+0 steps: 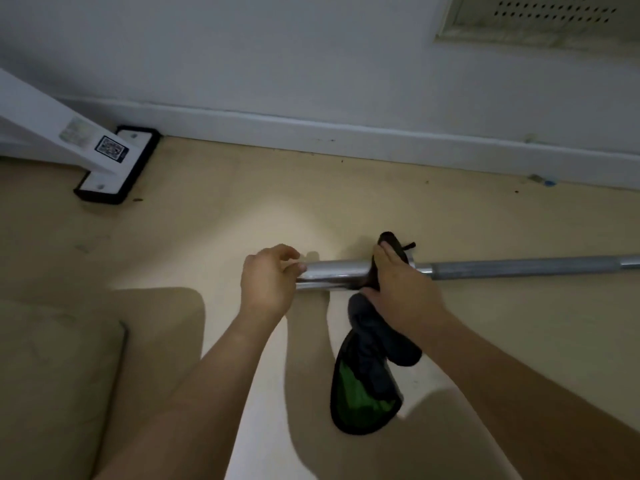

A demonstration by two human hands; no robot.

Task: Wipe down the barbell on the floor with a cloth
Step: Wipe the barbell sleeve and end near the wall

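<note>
A steel barbell [519,266] lies on the beige floor, running from the middle of the view off the right edge. Its thick chrome sleeve [332,271] is at the left end. My left hand [268,278] curls round the sleeve's tip. A dark cloth with a green patch [367,372] is wrapped over the sleeve near the collar, and my right hand [398,285] grips it there. The rest of the cloth hangs down toward me.
A white wall with a skirting board [346,133] runs close behind the bar. A white post on a black-edged foot plate [116,168] stands at the left. A perforated vent panel [540,19] is on the wall at top right. A beige cushion [52,386] sits at bottom left.
</note>
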